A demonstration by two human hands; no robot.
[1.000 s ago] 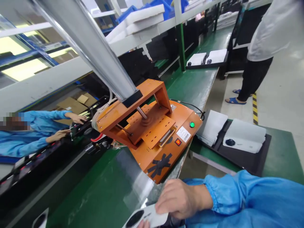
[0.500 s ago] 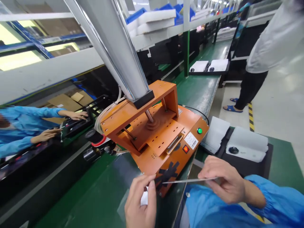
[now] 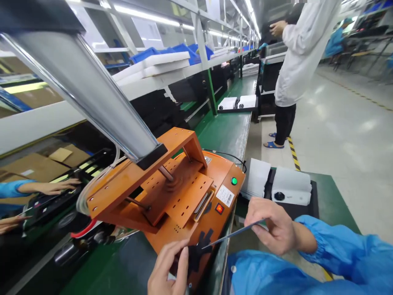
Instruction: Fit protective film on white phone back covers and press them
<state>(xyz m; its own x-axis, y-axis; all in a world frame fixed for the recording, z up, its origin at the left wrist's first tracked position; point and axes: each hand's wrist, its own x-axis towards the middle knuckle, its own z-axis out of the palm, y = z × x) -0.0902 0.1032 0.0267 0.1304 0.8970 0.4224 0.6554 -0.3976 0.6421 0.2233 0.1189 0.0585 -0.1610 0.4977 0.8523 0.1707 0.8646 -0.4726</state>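
A thin flat sheet [image 3: 233,235], seen nearly edge-on, is pinched between the thumb and fingers of my right hand [image 3: 273,229]. Its free end points left, in front of the black tape [image 3: 196,252] stuck on the orange press's front. Beside that end is my left hand [image 3: 168,268], with thumb and index fingertips brought together in a pinch. A small white patch shows between its fingers; what they hold, if anything, I cannot make out. The orange press [image 3: 184,205] stands on the green bench just beyond both hands, its green button [image 3: 234,181] and red switch [image 3: 219,208] lit.
A black tray [image 3: 313,200] with white-wrapped stacks sits to the right, near my right forearm. Farther along the bench is another such tray [image 3: 236,110]. A co-worker's hand [image 3: 58,186] works at the left. One person [image 3: 296,69] in white stands in the aisle.
My view has swung right and up, so the press and trays appear farther left. The sheet in my right hand has tilted, its right end now higher. My left hand keeps its pinched shape.
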